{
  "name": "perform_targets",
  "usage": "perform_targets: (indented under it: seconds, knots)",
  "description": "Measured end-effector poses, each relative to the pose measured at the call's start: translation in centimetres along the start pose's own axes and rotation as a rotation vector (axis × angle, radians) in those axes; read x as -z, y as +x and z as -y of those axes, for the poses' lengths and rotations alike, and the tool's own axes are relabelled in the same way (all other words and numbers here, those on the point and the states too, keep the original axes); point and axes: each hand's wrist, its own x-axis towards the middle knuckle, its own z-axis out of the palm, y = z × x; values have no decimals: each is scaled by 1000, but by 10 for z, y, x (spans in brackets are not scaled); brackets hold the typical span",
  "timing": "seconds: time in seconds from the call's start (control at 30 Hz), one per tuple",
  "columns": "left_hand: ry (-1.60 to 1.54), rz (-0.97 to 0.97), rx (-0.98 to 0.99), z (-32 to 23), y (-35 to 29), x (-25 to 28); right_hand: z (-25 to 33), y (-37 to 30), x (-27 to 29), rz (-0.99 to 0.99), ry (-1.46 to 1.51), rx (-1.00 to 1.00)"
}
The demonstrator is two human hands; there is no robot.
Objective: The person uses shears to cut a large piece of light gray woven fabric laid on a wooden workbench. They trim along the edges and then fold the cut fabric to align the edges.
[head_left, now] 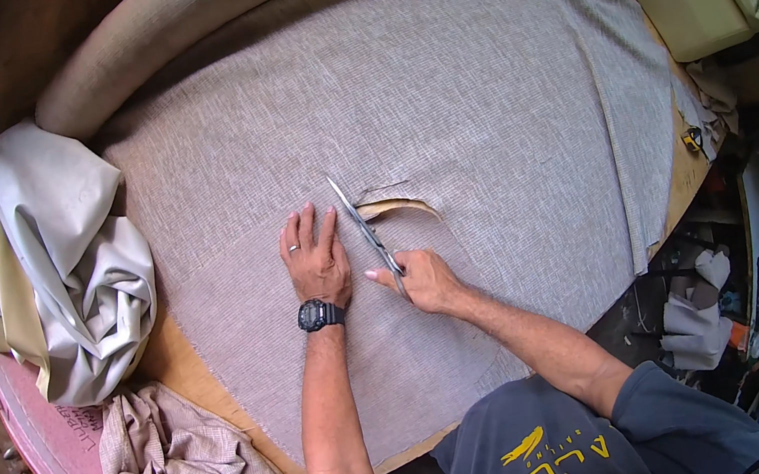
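Right grip [427, 280] holds scissors [365, 226], fabric [498, 104] lying beneath.

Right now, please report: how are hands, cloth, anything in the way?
Right hand holds scissors. Left hand flat on grey cloth. Open slit in cloth, beside blades. Possibly in the way: left fingers, near blades.

Large yellow lettering, with smaller yellow letters beside it, stands on the dark shirt [574, 418]. Dark handwriting runs across the pink cushion [52, 422]. Marks on the black watch [316, 315] are too small to read.
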Motion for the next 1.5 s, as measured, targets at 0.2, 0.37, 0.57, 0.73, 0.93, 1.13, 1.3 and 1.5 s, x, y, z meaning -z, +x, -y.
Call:
perform_targets:
  seconds: [0.2, 0.37, 0.57, 0.73, 0.93, 1.13, 1.3, 1.5]
  knots:
    - [-1, -6, -3, 0, 1, 3, -4, 12, 1, 22, 75, -2]
    - [-14, -16, -2, 1, 1, 3, 4, 20, 10, 47, 81, 0]
    - [-28, -61, 16, 1, 1, 4, -2, 29, 20, 143, 125, -56]
    - [-49, -70, 25, 2, 2, 0, -2, 66, 101, 389, -176, 27]
    - [-71, -63, 55, 0, 1, 5, 37, 140, 182, 552, -680, 113]
    - [-46, -36, 81, 1, -2, 5, 60, 160, 184, 651, -786, 107]
    - [-41, -19, 89, 0, 0, 5, 63, 163, 186, 690, -795, 154]
    - [-29, -20, 82, 2, -2, 2, 82, 166, 180, 673, -980, 214]
